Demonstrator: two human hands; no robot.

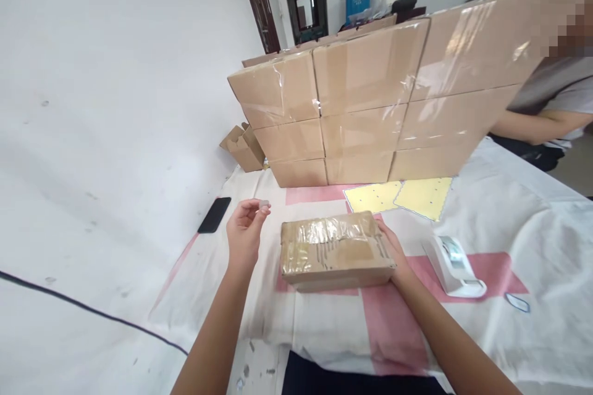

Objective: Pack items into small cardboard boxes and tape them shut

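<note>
A brown cardboard box [336, 250], sealed with shiny clear tape along its top, is in front of me. My right hand [393, 250] grips its right end, the fingers partly hidden behind it. To the left of the box, my left hand [246, 228] is raised and apart from it. Between its thumb and fingertips it pinches a small translucent piece of tape [264, 203]. A white tape dispenser [456, 268] rests on the cloth to the right of my right hand.
Stacked taped cartons [365, 105] form a wall behind the box. Yellow sheets [398, 196] lie before them. A black phone [214, 215] and an opened carton [244, 148] are at left. A blue-edged label [517, 302] lies right. Another person's arm [532, 126] shows at far right.
</note>
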